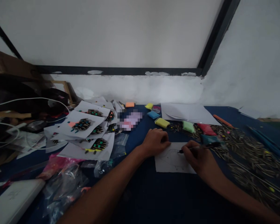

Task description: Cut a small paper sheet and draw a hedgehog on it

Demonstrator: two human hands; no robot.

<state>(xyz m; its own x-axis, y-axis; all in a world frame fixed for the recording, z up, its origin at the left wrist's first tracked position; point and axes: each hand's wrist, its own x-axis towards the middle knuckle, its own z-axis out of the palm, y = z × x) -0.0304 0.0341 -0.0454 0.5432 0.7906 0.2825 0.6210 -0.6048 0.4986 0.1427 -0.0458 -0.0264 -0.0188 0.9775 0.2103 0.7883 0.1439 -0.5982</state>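
A small white sheet of paper [170, 166] lies on the dark blue tabletop in front of me. It carries a thin pencil-like drawing with a curved outline and small marks along its top. My right hand [199, 158] is closed around a black pen [211, 145], whose dark tip is at the drawing's upper right. On the sheet's upper left corner rests my left hand [156, 141], fingers curled and pressed down on the paper. Just beyond the hands are a yellow packet [162, 123], a green packet [188, 126] and a red packet [206, 129].
Many striped seeds [252, 152] spread over the right side. White sheets [189, 113] lie by the wall. Stacked papers bearing seed-covered figures [82, 124] stand left, near crumpled plastic bags [65, 183] and a white box [18, 199]. An orange tool [224, 121] lies at right.
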